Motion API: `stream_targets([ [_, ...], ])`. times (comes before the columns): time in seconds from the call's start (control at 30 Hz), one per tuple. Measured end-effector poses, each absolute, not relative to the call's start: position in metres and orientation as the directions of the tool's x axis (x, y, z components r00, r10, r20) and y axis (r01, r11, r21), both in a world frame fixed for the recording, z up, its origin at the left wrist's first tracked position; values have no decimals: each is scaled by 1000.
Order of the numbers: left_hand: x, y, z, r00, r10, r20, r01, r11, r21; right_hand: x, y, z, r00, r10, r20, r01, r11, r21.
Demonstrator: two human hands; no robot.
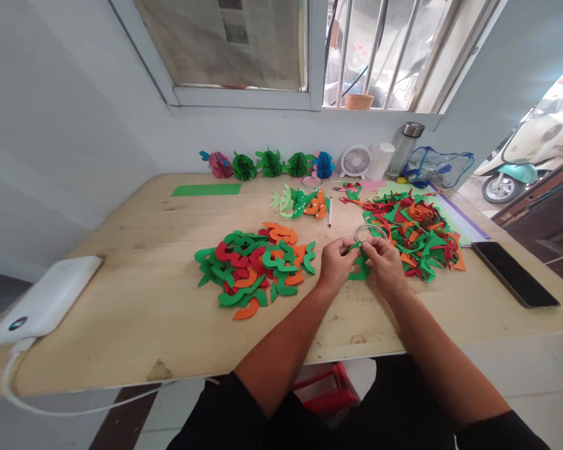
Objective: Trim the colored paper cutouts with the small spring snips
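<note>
Both my left hand point(338, 262) and my right hand point(385, 261) pinch a small green paper piece point(358, 270) between their fingertips, just above the wooden table point(169, 231). The fingertips of the two hands nearly meet at its upper edge. To the left of my hands lies a pile of curved green, red and orange paper cutouts point(248, 265). On the right is a heap of green, red and orange paper scraps point(417, 231). A metal ring point(370, 227) lies just beyond my fingers, partly beside the scraps.
Several folded paper figures point(269, 162) line the wall, beside a small white fan point(356, 162) and a bottle point(405, 150). Nearer are dotted cutouts point(300, 202) and a pen point(329, 212). A phone point(516, 275) lies right; a corded white device point(47, 300) lies left.
</note>
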State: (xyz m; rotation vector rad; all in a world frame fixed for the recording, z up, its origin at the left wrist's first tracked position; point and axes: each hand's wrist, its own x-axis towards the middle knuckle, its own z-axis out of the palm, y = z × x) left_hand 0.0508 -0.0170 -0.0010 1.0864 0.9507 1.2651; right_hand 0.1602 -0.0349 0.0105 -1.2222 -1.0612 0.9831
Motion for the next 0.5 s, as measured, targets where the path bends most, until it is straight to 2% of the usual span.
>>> stream_targets([
  [0.5, 51, -18, 1, 90, 995, 39, -283, -12, 959, 159, -37, 13, 240, 966, 101, 18, 100, -995],
])
